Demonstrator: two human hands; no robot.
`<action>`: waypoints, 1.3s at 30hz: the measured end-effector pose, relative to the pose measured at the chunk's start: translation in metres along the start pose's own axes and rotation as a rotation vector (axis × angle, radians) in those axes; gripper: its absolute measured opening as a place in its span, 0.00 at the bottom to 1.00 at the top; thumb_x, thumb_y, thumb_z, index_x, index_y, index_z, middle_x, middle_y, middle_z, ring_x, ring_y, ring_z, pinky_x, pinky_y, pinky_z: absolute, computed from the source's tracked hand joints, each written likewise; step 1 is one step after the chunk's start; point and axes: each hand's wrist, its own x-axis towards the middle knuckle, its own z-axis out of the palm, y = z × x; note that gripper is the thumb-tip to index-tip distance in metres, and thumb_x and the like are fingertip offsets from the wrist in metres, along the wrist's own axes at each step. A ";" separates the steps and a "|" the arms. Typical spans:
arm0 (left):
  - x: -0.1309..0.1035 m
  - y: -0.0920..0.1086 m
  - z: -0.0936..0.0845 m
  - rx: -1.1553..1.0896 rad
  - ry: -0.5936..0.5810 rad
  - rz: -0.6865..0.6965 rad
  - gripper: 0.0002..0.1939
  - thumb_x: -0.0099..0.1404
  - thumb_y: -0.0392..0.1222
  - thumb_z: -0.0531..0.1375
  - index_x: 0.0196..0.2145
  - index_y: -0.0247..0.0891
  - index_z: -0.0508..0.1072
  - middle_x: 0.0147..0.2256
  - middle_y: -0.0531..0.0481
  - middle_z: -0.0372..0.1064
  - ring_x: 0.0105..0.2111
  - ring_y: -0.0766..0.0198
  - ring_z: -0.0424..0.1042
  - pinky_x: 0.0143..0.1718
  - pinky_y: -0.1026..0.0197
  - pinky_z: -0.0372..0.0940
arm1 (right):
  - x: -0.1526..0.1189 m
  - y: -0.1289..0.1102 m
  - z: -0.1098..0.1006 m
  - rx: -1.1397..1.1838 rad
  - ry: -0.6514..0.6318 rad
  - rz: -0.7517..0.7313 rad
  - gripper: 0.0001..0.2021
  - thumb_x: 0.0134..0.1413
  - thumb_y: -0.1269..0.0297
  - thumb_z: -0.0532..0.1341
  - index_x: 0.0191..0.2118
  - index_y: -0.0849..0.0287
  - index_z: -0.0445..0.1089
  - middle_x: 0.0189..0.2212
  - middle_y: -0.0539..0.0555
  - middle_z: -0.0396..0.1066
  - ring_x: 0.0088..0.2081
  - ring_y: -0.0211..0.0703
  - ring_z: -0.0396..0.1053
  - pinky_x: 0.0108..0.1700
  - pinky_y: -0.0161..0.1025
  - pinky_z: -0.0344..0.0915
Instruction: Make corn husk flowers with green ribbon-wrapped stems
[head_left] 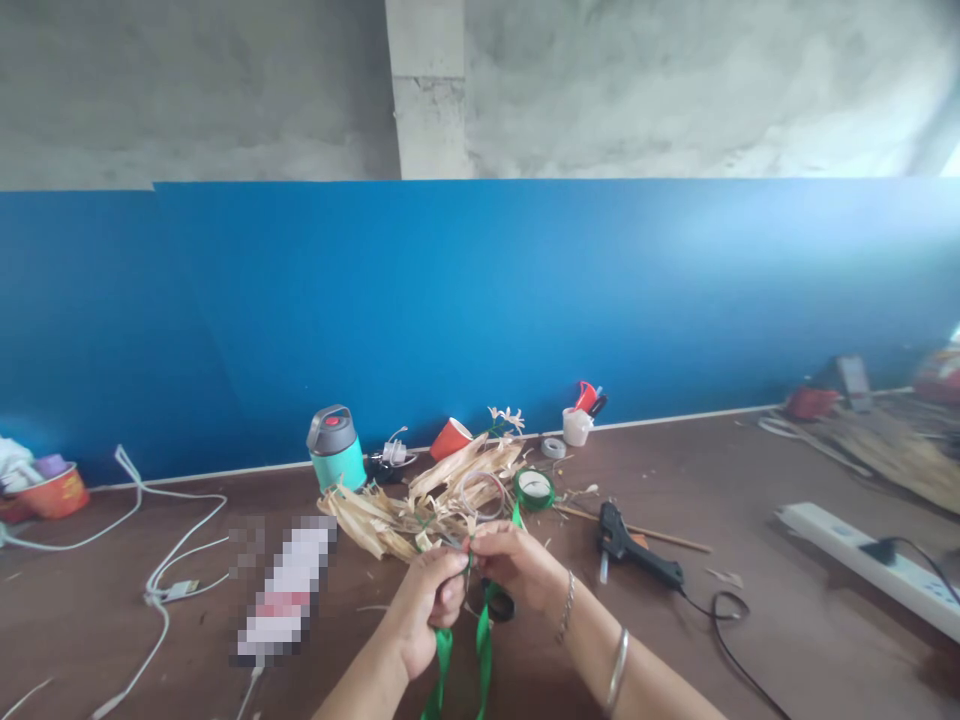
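Note:
My left hand is closed around the thin stem of a small pale flower, with its thumb near the top. The fingers of my right hand pinch just below the petals, touching my left fingertips. A green ribbon hangs in a loop beneath both hands. Behind my right hand, a green strip runs toward a green roll of tape. Pale dry husks lie in a heap beyond my hands. Partly hidden by my right hand is a dark round roll.
A black glue gun with its cord lies right, near a thin stick and a white power strip. A teal flask stands at the back. White cables and a blurred-out object are on the left.

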 end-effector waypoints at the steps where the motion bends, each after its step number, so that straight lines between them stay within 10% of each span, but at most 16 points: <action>1: 0.000 0.000 0.000 -0.007 -0.010 -0.003 0.15 0.43 0.47 0.64 0.21 0.37 0.62 0.11 0.66 0.45 0.13 0.78 0.37 0.15 0.69 0.31 | 0.000 0.000 0.001 0.018 -0.013 0.002 0.10 0.30 0.65 0.71 0.22 0.65 0.75 0.16 0.48 0.67 0.22 0.31 0.60 0.26 0.32 0.52; 23: 0.003 -0.011 0.005 0.279 0.245 0.084 0.09 0.45 0.37 0.63 0.17 0.37 0.64 0.10 0.63 0.50 0.12 0.76 0.44 0.15 0.68 0.35 | 0.005 0.011 -0.002 0.000 0.143 0.060 0.06 0.28 0.73 0.66 0.14 0.63 0.68 0.15 0.46 0.64 0.19 0.29 0.54 0.23 0.32 0.47; 39: 0.004 -0.012 0.006 -0.022 0.111 0.009 0.15 0.45 0.49 0.61 0.22 0.39 0.60 0.09 0.65 0.47 0.12 0.78 0.37 0.15 0.69 0.32 | 0.002 0.005 -0.004 0.084 0.046 0.075 0.09 0.29 0.68 0.70 0.20 0.65 0.71 0.17 0.47 0.64 0.21 0.30 0.57 0.25 0.31 0.51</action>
